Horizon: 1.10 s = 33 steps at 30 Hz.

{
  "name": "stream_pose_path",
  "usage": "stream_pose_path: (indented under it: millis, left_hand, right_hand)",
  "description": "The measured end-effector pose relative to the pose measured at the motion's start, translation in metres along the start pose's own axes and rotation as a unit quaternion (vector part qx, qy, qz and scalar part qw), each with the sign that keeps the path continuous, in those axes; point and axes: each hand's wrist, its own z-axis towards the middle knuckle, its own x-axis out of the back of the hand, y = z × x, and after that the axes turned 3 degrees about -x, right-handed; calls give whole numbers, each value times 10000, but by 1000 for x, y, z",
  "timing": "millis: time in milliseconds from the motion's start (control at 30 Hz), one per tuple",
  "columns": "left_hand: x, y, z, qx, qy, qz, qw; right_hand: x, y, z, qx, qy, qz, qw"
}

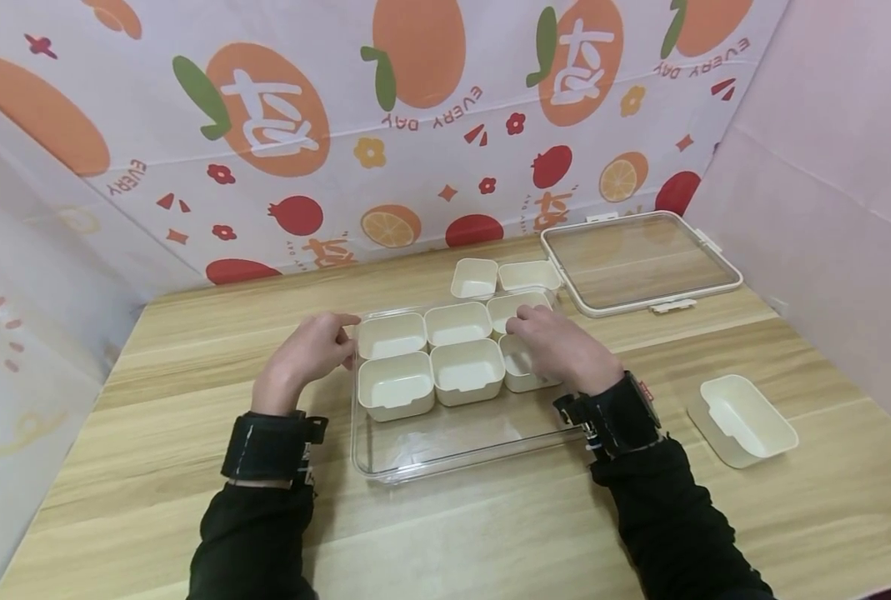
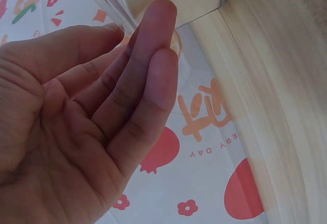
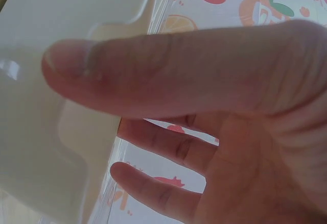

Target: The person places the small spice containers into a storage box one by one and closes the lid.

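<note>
A clear plastic box [image 1: 445, 446] lies on the table with several small cream bins inside, in two rows of three toward its back. My left hand [image 1: 312, 354] is at its left wall, fingers bent and pinching the rim; the left wrist view shows fingertips [image 2: 161, 25] against the clear wall. My right hand [image 1: 561, 346] grips the cream bin [image 1: 518, 367] at the right end of the front row. In the right wrist view the thumb [image 3: 76, 68] lies over that bin's inside, with the other fingers beyond its wall. The hand partly hides this bin.
Two cream bins, a squarer one [image 1: 475, 277] and a wider one [image 1: 529, 275], stand behind the box. A clear lid with a cream frame [image 1: 643, 262] lies at the back right. Another cream bin [image 1: 745, 421] sits at the right. A fruit-print cloth [image 1: 430, 175] hangs behind the wooden table [image 1: 167, 450].
</note>
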Motion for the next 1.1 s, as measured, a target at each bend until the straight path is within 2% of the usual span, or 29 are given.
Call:
stream_pose_path:
  millis: [300,433,567,700,800,1100]
  left_hand:
    - [1,1,2,-113,30,-106,9999]
    - [0,1,2,-121,50,-84,9999]
    - [1,2,3,-134,40,-114,9998]
    - [0,2,4,-137,11,-175,9998]
    - [0,1,4,-129,12,-189,9997]
    - [1,-1,1,-157,4,-140,9998]
  right_hand:
    - [2,0,-1,29,147,-8,9999]
    - [2,0,-2,-16,50,29,10000]
    - [10,1,-5,-339,-321,464,9978]
    - [22,5,-9,-762,-579,969,9907]
    - [29,10,-13,-952,-607,1133,9871]
    - [48,30,-35,-1167,-292,1273,9845]
